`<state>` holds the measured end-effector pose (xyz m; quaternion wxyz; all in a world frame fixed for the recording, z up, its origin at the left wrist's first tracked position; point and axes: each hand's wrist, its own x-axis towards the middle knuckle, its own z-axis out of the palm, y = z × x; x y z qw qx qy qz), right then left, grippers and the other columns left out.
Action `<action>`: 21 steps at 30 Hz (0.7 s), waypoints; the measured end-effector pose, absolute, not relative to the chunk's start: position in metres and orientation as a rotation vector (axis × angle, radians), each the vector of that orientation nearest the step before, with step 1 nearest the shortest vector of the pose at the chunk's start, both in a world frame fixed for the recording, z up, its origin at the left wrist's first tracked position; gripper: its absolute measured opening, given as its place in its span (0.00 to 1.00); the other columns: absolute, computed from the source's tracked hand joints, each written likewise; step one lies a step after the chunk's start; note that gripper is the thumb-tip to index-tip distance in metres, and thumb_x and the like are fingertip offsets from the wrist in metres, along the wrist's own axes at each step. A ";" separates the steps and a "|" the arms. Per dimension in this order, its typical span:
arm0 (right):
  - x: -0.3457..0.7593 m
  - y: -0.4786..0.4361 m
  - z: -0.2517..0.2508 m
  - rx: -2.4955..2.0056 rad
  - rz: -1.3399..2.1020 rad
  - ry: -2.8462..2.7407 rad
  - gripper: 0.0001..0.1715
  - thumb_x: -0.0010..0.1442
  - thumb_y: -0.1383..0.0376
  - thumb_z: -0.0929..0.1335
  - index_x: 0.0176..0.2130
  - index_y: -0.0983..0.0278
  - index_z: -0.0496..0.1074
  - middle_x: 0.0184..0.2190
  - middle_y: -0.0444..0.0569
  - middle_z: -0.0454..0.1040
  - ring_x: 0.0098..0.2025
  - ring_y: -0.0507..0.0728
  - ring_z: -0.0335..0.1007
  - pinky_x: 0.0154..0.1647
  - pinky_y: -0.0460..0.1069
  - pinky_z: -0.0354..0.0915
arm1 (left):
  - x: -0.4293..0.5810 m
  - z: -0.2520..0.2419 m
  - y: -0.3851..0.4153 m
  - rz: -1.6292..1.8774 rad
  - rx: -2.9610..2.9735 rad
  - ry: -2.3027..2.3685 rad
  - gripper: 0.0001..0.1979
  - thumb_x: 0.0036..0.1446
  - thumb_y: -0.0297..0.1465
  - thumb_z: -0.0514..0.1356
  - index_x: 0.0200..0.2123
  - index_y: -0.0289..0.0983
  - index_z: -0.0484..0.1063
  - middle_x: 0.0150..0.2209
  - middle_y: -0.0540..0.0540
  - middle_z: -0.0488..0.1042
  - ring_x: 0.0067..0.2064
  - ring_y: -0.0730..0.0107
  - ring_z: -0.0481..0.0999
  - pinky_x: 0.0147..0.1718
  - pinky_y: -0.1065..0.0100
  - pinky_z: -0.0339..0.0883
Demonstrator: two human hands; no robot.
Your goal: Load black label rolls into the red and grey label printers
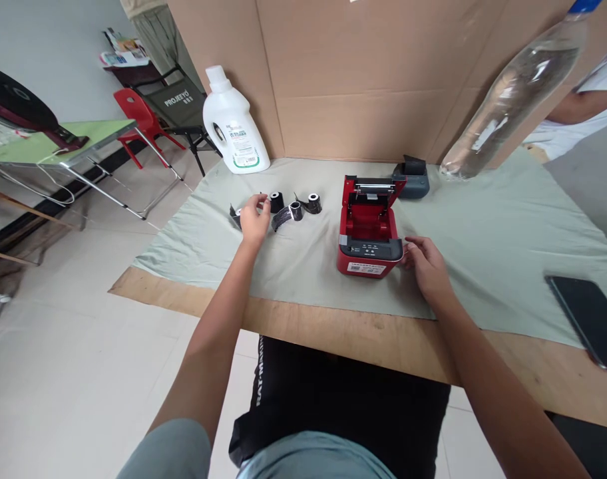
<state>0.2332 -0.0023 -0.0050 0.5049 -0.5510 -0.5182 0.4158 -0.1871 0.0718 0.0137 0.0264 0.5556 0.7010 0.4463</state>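
A small red thermal printer (365, 259) with a black front panel sits on the cloth, its lid raised and its red paper bay bare. My right hand (428, 266) is at the printer's lower right side, fingers loosely extended against or close to it. Over on the left, my left hand (255, 219) hovers among several small black paper rolls, fingers apart and slightly bent, with nothing visibly held. One black roll (235, 216) is partly hidden behind that hand. Just right of it are another roll (276, 201), a roll with a loose tail (294, 211) and a further roll (313, 203).
Behind the printer stands a dark grey device (414, 179). A white detergent bottle (238, 130) and a clear water bottle (513, 100) stand before a cardboard panel (363, 80). A phone (590, 316) lies at the right edge. Another person's arm (586, 106) shows at far right.
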 end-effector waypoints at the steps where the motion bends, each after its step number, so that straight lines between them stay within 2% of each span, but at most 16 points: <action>1: 0.233 -0.002 -0.005 -1.332 1.005 -1.251 0.16 0.62 0.53 0.69 0.47 0.57 0.71 0.34 0.45 0.73 0.31 0.55 0.69 0.31 0.51 0.67 | -0.187 0.019 0.076 1.373 1.742 2.151 0.14 0.67 0.37 0.56 0.49 0.40 0.77 0.47 0.44 0.83 0.46 0.61 0.81 0.53 0.62 0.70; 5: 0.234 0.000 -0.007 -1.351 1.001 -1.262 0.18 0.62 0.52 0.69 0.48 0.58 0.71 0.34 0.45 0.73 0.31 0.54 0.69 0.31 0.51 0.67 | -0.170 0.040 0.095 1.144 1.965 2.002 0.15 0.65 0.36 0.57 0.50 0.40 0.79 0.48 0.44 0.84 0.48 0.60 0.81 0.52 0.61 0.70; 9: 0.235 0.001 -0.006 -1.355 0.994 -1.281 0.19 0.62 0.51 0.69 0.47 0.59 0.71 0.31 0.44 0.72 0.31 0.55 0.69 0.31 0.51 0.66 | -0.135 0.056 0.121 0.689 2.197 1.903 0.22 0.62 0.40 0.62 0.58 0.44 0.77 0.54 0.44 0.83 0.56 0.53 0.78 0.62 0.52 0.61; 11: 0.236 0.001 -0.006 -1.346 1.008 -1.275 0.19 0.62 0.51 0.69 0.47 0.59 0.71 0.32 0.44 0.73 0.31 0.55 0.69 0.31 0.50 0.67 | -0.118 0.058 0.131 0.439 2.235 1.955 0.23 0.60 0.43 0.65 0.57 0.45 0.78 0.51 0.42 0.84 0.59 0.47 0.76 0.65 0.46 0.54; 13: 0.237 0.002 -0.007 -1.344 1.018 -1.259 0.19 0.62 0.50 0.69 0.47 0.59 0.70 0.34 0.45 0.73 0.32 0.55 0.69 0.32 0.50 0.67 | -0.105 0.058 0.135 0.288 2.243 2.034 0.19 0.60 0.43 0.65 0.52 0.44 0.81 0.46 0.40 0.84 0.57 0.44 0.76 0.65 0.42 0.51; 16: 0.237 -0.002 -0.006 -1.338 0.962 -1.262 0.18 0.63 0.51 0.68 0.47 0.58 0.71 0.36 0.46 0.74 0.33 0.55 0.69 0.35 0.52 0.68 | -0.094 0.057 0.127 0.333 2.317 2.076 0.14 0.61 0.41 0.64 0.46 0.43 0.82 0.44 0.37 0.83 0.54 0.43 0.75 0.61 0.41 0.53; 21: 0.226 -0.020 0.023 -1.203 0.723 -1.471 0.15 0.66 0.51 0.66 0.42 0.58 0.73 0.35 0.48 0.75 0.36 0.58 0.71 0.43 0.55 0.69 | -0.086 0.074 0.075 0.796 2.543 1.966 0.13 0.62 0.33 0.62 0.49 0.42 0.79 0.46 0.36 0.81 0.53 0.43 0.73 0.57 0.42 0.54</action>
